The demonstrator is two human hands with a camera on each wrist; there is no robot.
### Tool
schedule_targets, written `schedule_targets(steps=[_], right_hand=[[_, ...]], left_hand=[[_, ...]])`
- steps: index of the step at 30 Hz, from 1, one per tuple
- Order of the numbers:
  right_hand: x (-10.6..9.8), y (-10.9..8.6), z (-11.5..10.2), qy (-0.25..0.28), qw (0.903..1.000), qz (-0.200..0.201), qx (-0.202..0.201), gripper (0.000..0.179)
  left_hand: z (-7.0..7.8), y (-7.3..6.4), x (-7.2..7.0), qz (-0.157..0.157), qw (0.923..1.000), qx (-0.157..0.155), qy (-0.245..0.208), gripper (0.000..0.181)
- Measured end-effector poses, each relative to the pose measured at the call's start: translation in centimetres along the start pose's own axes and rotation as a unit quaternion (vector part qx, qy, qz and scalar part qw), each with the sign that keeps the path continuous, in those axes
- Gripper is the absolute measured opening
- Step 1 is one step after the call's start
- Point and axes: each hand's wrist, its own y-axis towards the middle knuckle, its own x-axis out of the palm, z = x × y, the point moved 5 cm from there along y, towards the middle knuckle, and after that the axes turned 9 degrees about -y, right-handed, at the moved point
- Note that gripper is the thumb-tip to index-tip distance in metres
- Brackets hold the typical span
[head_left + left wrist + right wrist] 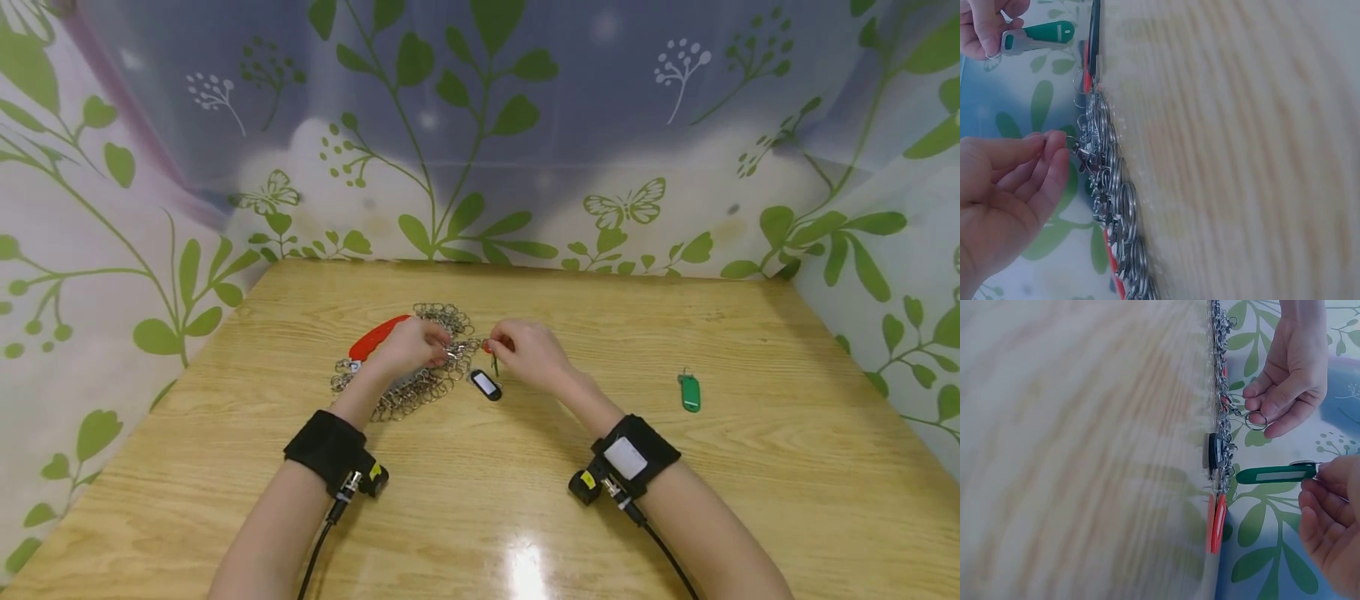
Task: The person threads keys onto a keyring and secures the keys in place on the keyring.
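My left hand point(415, 346) pinches a metal key ring point(1255, 419) between thumb and fingertips, just above a heap of metal rings and clasps point(405, 400). To its right, my right hand point(531, 354) pinches a small ring that carries a green key tag point(1275, 474) and a silver key point(1029, 42). The tag hangs edge-on in the head view, and the key shows plainly only in the left wrist view. Below the hands a black key tag point(486, 385) with a white label lies on the table. A small red tag point(487, 346) shows beside my right fingertips.
Under and behind my left hand lies a red, flat, rounded piece point(375, 337) beside the heap. Another green key tag point(690, 393) lies farther right on the wooden table point(450, 517). Patterned cloth point(480, 208) borders the table at the back and sides.
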Motion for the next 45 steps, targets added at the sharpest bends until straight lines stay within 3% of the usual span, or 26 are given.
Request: schedule_targets(steps=[7, 15, 22, 28, 34, 45], right_hand=[[0.5, 0.1, 0.0, 0.0, 1.0, -0.001, 0.0, 0.01], [0.9, 0.5, 0.0, 0.002, 0.9998, -0.016, 0.009, 0.008], [2.0, 1.5, -0.6, -0.003, 0.9968, -0.079, 0.01, 0.009], [3.3, 2.6, -1.1, 0.042, 0.9902, -0.126, 0.042, 0.009], [4.0, 3.4, -1.5, 0.053, 0.9893, -0.128, 0.046, 0.01], [4.9, 3.8, -2.1, 0.051, 0.9897, -0.122, 0.055, 0.01]], left_hand=[[-0.2, 0.0, 0.1, -0.016, 0.9997, 0.009, -0.015, 0.028], [-0.2, 0.0, 0.1, -0.027, 0.9993, 0.025, 0.002, 0.026], [-0.1, 0.0, 0.2, -0.034, 0.9991, 0.021, 0.018, 0.026], [-0.1, 0.0, 0.3, -0.021, 0.9986, 0.033, 0.037, 0.006], [0.1, 0.0, 0.2, -0.011, 0.998, 0.044, 0.044, 0.012], [-0.1, 0.0, 0.1, -0.016, 0.9987, 0.045, 0.018, 0.014]])
